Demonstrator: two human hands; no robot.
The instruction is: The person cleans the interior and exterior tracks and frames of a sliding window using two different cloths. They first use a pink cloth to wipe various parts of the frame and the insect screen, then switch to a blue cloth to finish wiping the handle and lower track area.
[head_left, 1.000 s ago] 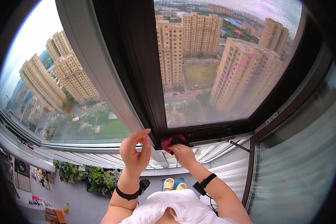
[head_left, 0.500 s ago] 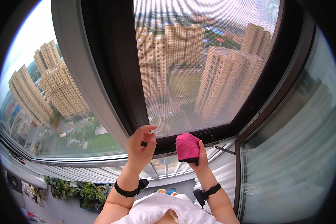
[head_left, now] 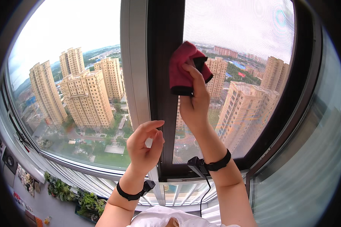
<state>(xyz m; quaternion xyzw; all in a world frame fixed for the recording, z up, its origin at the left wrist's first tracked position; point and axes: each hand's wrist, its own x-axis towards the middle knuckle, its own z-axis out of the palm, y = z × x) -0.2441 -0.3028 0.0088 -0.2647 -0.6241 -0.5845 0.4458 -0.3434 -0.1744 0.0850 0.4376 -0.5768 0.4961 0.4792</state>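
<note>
You face one large window with two panes: the clear glass pane (head_left: 72, 94) on your left and the screened pane (head_left: 246, 75) on your right. One pale upright frame post (head_left: 134, 75) and one dark frame post (head_left: 165, 75) stand side by side between them. Through the glass you see many tall beige apartment blocks, too many and too crowded to count surely.

You have two hands up. Your right hand (head_left: 195, 102) is raised high and closed on one dark red cloth (head_left: 182, 70), pressing it where the dark post meets the screened pane; the cloth is bunched, with a black edge showing. Your left hand (head_left: 144, 147) sits lower, near the foot of the two posts, fingers loosely curled and thumb near the fingertips, holding nothing that you can make out.

Each wrist carries one black band, two in all: left wristband (head_left: 130, 193) and right wristband (head_left: 218, 164).
</note>
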